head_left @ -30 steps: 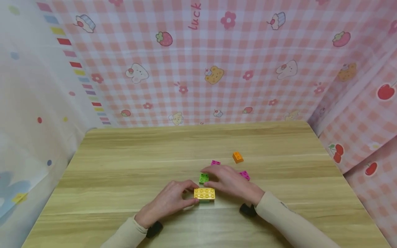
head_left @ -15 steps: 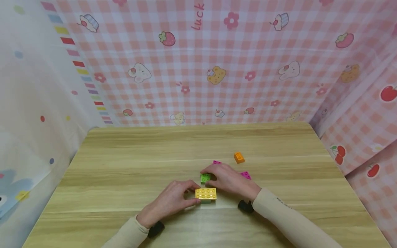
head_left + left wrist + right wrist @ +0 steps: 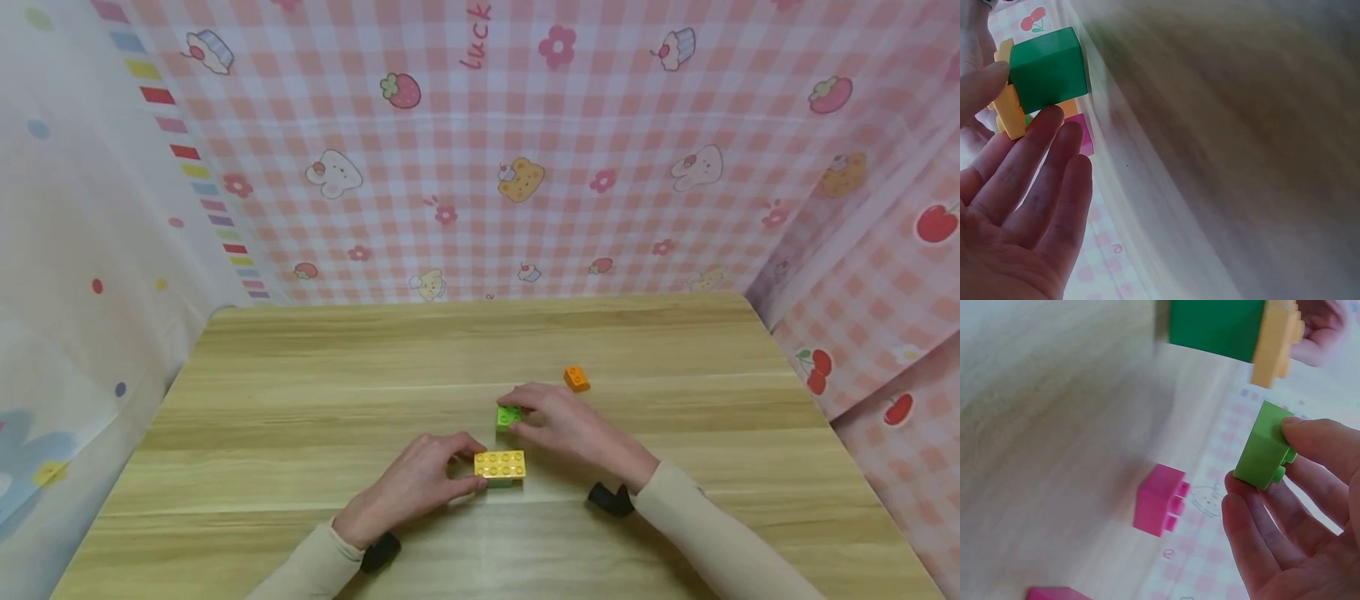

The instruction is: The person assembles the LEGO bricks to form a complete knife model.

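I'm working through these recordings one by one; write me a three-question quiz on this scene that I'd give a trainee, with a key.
1. Which brick does the right hand hold?
2. True or false: the yellow brick sits on top of a dark green block.
3. Fill the gap: among the bricks visible in the head view, the one farthest from the left hand is the ____ brick.

Key:
1. The light green brick.
2. True.
3. Orange: the orange brick lies farther back on the table, beyond the right hand.
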`<action>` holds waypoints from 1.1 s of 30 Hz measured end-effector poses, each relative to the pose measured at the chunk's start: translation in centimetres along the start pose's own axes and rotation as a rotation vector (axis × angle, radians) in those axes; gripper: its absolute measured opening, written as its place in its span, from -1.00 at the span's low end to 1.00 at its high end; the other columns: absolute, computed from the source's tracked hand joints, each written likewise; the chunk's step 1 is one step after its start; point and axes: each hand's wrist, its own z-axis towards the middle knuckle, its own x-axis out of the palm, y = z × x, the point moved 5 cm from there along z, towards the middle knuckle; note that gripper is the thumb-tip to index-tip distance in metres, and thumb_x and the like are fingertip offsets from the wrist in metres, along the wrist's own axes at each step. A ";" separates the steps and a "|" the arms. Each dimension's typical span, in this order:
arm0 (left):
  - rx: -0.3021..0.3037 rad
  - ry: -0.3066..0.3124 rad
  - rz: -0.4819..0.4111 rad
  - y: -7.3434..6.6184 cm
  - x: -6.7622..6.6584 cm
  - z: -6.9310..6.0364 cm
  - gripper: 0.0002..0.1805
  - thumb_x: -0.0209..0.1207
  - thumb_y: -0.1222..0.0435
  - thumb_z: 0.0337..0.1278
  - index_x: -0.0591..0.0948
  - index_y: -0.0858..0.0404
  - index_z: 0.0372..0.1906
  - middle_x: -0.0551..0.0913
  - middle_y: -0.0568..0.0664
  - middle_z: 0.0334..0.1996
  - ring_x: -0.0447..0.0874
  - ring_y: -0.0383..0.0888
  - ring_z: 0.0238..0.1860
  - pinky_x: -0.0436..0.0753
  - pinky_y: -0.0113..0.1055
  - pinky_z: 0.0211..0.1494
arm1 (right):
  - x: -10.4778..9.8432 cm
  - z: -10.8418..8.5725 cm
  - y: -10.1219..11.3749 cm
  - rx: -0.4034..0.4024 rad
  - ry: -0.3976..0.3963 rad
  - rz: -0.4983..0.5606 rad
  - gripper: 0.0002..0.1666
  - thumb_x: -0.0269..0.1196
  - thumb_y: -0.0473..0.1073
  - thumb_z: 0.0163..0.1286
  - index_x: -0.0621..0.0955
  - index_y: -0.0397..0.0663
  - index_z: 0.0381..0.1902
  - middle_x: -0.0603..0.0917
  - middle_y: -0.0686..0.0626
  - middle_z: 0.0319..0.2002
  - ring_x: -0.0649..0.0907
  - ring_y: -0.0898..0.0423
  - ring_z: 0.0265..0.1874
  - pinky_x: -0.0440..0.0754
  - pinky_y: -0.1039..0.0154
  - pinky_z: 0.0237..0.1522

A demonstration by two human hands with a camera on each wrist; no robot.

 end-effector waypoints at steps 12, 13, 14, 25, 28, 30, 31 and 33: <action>-0.015 0.001 0.022 0.1 0.2 0.3 -0.70 0.47 0.17 0.18 0.73 0.15 -0.03 0.82 -0.06 -0.15 0.76 -0.18 -0.14 0.69 -0.26 -0.11 | -1.3 -1.9 1.2 -0.060 -0.100 -0.017 -0.47 0.42 -0.22 0.40 0.62 -0.12 0.30 0.68 -0.12 0.22 0.72 0.01 0.04 0.71 0.01 0.10; -0.014 0.002 0.023 0.1 0.2 0.3 -0.70 0.47 0.17 0.18 0.72 0.16 -0.03 0.82 -0.06 -0.16 0.75 -0.18 -0.14 0.69 -0.26 -0.11 | -1.3 -2.0 1.3 -0.059 -0.101 -0.016 -0.47 0.42 -0.21 0.39 0.62 -0.12 0.30 0.69 -0.12 0.22 0.72 0.00 0.04 0.71 0.02 0.10; -0.013 0.002 0.023 0.1 0.2 0.3 -0.70 0.47 0.16 0.18 0.72 0.16 -0.03 0.82 -0.06 -0.16 0.75 -0.18 -0.14 0.69 -0.26 -0.11 | -1.3 -2.2 1.3 -0.055 -0.099 -0.011 -0.46 0.43 -0.21 0.39 0.62 -0.12 0.30 0.69 -0.12 0.22 0.73 -0.01 0.04 0.71 0.02 0.10; -0.013 0.000 0.011 0.0 0.2 0.5 -0.69 0.47 0.16 0.19 0.72 0.17 -0.03 0.82 -0.04 -0.16 0.76 -0.17 -0.14 0.71 -0.25 -0.09 | -1.0 -3.0 1.8 -0.092 -0.106 -0.016 -0.57 0.42 -0.19 0.40 0.67 -0.08 0.20 0.74 -0.06 0.13 0.74 -0.01 0.00 0.73 0.04 0.06; -0.017 0.002 0.016 0.0 0.3 0.6 -0.69 0.46 0.16 0.20 0.72 0.17 -0.02 0.82 -0.05 -0.15 0.76 -0.17 -0.13 0.71 -0.26 -0.08 | -0.9 -3.2 1.9 -0.100 -0.107 -0.010 -0.57 0.42 -0.18 0.40 0.67 -0.07 0.20 0.74 -0.04 0.14 0.73 0.02 0.03 0.72 0.06 0.08; -0.022 0.005 0.016 0.0 0.3 0.6 -0.69 0.46 0.15 0.20 0.72 0.17 -0.01 0.82 -0.05 -0.15 0.76 -0.17 -0.13 0.71 -0.26 -0.08 | -0.7 -3.3 2.0 -0.099 -0.100 -0.001 -0.56 0.42 -0.18 0.41 0.67 -0.07 0.21 0.73 -0.03 0.15 0.72 0.04 0.06 0.71 0.06 0.11; -0.023 0.007 0.015 0.0 0.3 0.7 -0.69 0.46 0.15 0.21 0.72 0.17 -0.01 0.82 -0.05 -0.15 0.76 -0.17 -0.12 0.71 -0.25 -0.07 | -0.7 -3.4 2.0 -0.100 -0.096 0.006 -0.56 0.42 -0.17 0.41 0.67 -0.07 0.22 0.73 -0.02 0.15 0.72 0.04 0.07 0.71 0.06 0.12; -0.028 0.011 0.010 -0.1 0.3 0.7 -0.68 0.46 0.15 0.21 0.72 0.17 0.00 0.82 -0.05 -0.14 0.76 -0.17 -0.11 0.72 -0.26 -0.06 | -0.5 -3.5 2.2 -0.104 -0.092 0.015 -0.56 0.42 -0.17 0.41 0.67 -0.07 0.21 0.73 -0.02 0.15 0.71 0.05 0.09 0.70 0.05 0.14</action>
